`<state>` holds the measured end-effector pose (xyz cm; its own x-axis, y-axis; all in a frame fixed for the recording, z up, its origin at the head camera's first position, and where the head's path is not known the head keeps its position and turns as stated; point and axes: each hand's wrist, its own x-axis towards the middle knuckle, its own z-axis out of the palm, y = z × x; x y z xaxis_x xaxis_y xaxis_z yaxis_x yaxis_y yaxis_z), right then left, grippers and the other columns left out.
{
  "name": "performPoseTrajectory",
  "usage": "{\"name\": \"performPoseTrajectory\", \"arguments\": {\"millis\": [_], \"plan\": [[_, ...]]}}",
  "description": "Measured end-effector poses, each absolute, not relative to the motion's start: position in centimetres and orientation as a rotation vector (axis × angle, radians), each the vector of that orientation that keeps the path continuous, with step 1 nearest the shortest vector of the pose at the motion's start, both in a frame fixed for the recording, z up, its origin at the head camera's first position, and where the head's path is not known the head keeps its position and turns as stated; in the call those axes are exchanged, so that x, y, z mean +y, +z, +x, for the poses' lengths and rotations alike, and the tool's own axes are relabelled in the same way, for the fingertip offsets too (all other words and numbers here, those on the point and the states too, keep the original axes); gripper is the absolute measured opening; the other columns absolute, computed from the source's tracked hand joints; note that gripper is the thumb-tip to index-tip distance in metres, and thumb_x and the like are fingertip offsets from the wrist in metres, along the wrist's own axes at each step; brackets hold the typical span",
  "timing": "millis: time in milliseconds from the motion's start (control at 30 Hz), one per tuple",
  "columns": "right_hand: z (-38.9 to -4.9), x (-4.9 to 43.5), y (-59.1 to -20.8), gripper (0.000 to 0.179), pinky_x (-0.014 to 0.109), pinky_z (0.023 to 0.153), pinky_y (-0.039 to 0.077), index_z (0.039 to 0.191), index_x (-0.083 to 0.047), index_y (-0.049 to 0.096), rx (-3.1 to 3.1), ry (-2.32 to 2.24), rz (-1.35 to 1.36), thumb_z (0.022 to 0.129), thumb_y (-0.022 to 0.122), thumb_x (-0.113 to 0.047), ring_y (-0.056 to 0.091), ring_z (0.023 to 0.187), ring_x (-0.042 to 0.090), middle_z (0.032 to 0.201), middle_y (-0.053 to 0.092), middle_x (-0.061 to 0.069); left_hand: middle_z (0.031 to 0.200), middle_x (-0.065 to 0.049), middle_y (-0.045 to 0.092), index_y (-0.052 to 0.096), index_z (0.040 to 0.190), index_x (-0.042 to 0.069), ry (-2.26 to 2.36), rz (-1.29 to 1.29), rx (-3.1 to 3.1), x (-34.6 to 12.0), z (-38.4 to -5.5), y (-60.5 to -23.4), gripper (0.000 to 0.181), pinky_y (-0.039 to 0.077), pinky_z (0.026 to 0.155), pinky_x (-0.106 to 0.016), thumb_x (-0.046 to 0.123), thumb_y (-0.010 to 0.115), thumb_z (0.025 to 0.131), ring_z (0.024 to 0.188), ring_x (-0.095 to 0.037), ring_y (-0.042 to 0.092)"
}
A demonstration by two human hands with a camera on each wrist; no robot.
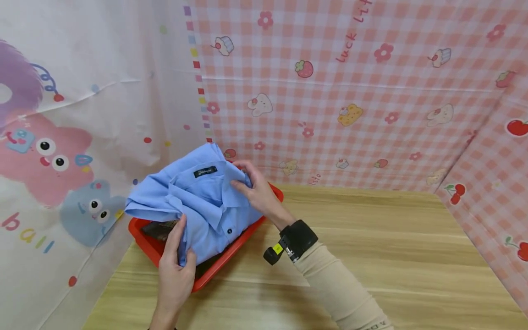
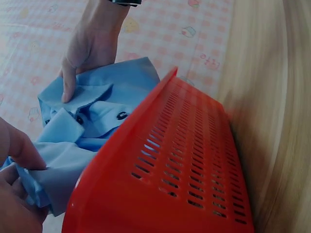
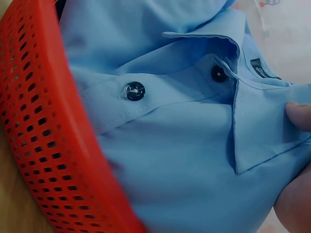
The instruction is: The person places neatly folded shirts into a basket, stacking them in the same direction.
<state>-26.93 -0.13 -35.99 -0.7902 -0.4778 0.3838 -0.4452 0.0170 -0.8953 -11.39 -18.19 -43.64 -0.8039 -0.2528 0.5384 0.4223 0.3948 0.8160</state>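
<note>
A light blue collared shirt (image 1: 198, 197) with dark buttons and a black neck label lies folded over the red basket (image 1: 231, 252). My left hand (image 1: 175, 270) pinches the shirt's near left edge between thumb and fingers, also seen low in the left wrist view. At the far right side of the collar, my right hand (image 1: 260, 188) grips the cloth, its thumb on top and the fingers behind. The right wrist view shows the collar (image 3: 272, 126) under that thumb, near two dark buttons. Dark cloth (image 1: 158, 229) shows inside the basket beneath the shirt.
The basket has slotted walls (image 2: 189, 160) and stands on a wood-grain table (image 1: 371, 247). Behind it rises a pink checked cloth wall (image 1: 330, 91), and a white cartoon-printed sheet (image 1: 123, 105) hangs at the left. The right wrist wears a black strap (image 1: 299, 238).
</note>
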Motion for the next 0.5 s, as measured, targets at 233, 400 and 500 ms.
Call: {"name": "performPoseTrajectory", "arguments": {"millis": [233,400,500], "plan": [[-26.4,-0.3,-37.3,0.038,0.044,0.106,0.041,0.134,-0.004,0.046,2.213,-1.954,-0.900,0.098,0.056,0.000,0.048,0.120,0.028,0.131,0.051,0.016,0.152,-0.002,0.041,0.041,0.151,0.017,-1.379,-0.195,-2.116,-18.3,-11.5,-44.3,0.081,0.026,0.109,-0.010,-0.025,0.051,0.082,0.137,-0.003,0.036],[-27.9,-0.8,-40.2,0.040,0.046,0.108,0.038,0.136,-0.009,0.045,2.179,-1.988,-0.818,0.099,0.056,-0.003,0.047,0.123,0.026,0.136,0.049,0.012,0.152,-0.005,0.042,0.042,0.150,0.014,-1.393,-0.214,-2.102,-18.5,-11.6,-44.6,0.080,0.026,0.110,-0.011,-0.026,0.050,0.081,0.138,-0.004,0.036],[-28.3,-0.9,-41.3,0.040,0.045,0.109,0.037,0.137,-0.013,0.045,2.180,-1.993,-0.800,0.099,0.057,-0.007,0.047,0.123,0.024,0.136,0.050,0.008,0.152,-0.002,0.042,0.042,0.150,0.016,-1.405,-0.185,-2.110,-18.6,-11.7,-44.9,0.080,0.025,0.110,-0.010,-0.025,0.050,0.082,0.137,-0.002,0.036]]}}
